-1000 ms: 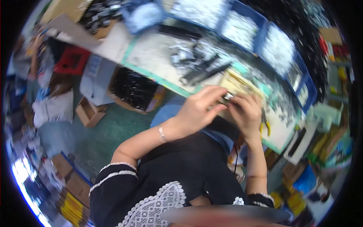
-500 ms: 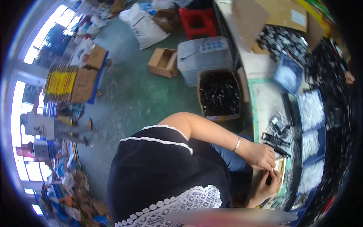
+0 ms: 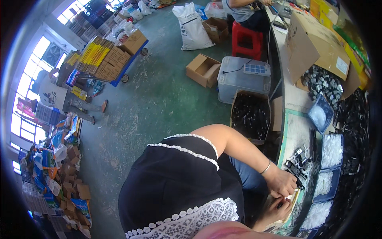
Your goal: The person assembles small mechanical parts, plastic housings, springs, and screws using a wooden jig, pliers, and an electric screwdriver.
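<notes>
Now lower in view, left fingers (image 3: 287,190) and right fingers (image 3: 285,212) pinch a small part (image 3: 280,204).

One left hand (image 3: 282,183) and one right hand (image 3: 276,212) are counted, with one desk (image 3: 297,124), at least four blue trays (image 3: 336,181), one red stool (image 3: 246,33), one plastic tub (image 3: 232,83), one trolley (image 3: 131,63) and two co-workers (image 3: 52,94)

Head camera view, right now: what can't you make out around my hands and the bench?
In the head view:
Dark piece at your right hand: small, mostly covered by fingers.
Pale tray: partly hidden by that hand and your left hand.
Seated person: upper part cut off by the top edge.
Black heap: far side lost in the dark rim.
</notes>
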Demonstrator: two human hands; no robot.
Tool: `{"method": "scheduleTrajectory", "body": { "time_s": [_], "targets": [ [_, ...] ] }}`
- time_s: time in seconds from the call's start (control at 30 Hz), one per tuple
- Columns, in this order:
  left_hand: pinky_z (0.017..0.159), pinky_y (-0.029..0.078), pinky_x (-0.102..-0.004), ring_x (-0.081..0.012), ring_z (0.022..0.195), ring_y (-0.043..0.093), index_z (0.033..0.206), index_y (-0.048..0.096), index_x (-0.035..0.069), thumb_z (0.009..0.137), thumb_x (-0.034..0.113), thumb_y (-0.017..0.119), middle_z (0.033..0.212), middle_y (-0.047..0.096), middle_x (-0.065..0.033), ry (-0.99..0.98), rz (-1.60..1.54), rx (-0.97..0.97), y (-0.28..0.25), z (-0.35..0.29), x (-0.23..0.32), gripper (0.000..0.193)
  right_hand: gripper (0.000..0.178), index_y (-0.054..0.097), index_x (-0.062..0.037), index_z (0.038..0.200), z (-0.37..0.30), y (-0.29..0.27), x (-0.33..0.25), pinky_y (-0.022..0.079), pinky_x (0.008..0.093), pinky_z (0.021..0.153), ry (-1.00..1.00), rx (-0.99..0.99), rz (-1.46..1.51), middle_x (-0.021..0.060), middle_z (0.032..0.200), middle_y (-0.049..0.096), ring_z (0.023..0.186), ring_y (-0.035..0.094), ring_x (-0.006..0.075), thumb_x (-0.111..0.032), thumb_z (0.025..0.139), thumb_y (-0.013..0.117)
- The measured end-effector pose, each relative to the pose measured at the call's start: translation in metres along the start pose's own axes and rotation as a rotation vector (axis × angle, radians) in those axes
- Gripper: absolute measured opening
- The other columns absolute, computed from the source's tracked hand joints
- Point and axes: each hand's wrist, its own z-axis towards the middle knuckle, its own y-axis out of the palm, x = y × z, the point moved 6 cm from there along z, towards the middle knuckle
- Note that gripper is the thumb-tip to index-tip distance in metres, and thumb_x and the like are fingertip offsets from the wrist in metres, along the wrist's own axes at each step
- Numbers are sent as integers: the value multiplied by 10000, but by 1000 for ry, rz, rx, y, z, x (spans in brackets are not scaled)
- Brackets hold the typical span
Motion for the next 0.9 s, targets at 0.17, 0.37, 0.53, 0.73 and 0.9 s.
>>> {"method": "scheduleTrajectory", "body": {
  "time_s": [0.17, 0.37, 0.53, 0.73, 0.9],
  "targets": [
    [578, 376, -359, -226, 675, 532, 584, 491, 96, 652, 210, 641, 676, 509, -31, 95, 76, -43, 0, 19, 15, 200, 194, 591, 15, 960, -10, -9, 3, 432, 415, 822, -79, 15, -138, 171, 1046, 592, 973, 558, 344, -146, 853, 607],
    [601, 381, -339, -224, 710, 536, 581, 497, 103, 643, 207, 645, 699, 503, -40, 121, 39, -69, -8, 41, 37, 191, 167, 622, 12, 963, -18, -69, 41, 415, 403, 869, 68, 136, -76, 162, 1105, 585, 1010, 555, 321, -116, 857, 625],
    [682, 431, -338, -219, 758, 550, 675, 509, 82, 609, 205, 644, 764, 518, -46, 111, -82, -189, -13, 64, 36, 194, 95, 612, 25, 896, -17, -126, 84, 429, 388, 821, 185, 292, -49, 165, 975, 595, 898, 562, 315, -27, 820, 637],
    [661, 477, -337, -217, 739, 599, 853, 624, 59, 669, 67, 673, 837, 591, -67, -54, -148, -189, -32, 81, 10, 190, 127, 629, -20, 915, -5, -172, 170, 427, 350, 807, 405, 214, -293, 100, 900, 632, 869, 572, 255, -113, 831, 612],
    [643, 485, -332, -269, 747, 603, 908, 641, 13, 724, -12, 650, 882, 598, -119, -273, -163, -234, -13, 110, -29, 186, 160, 675, -57, 839, -15, -171, 235, 478, 392, 725, 623, 31, -332, 132, 796, 658, 815, 625, 289, -182, 741, 646]
  ]
}}
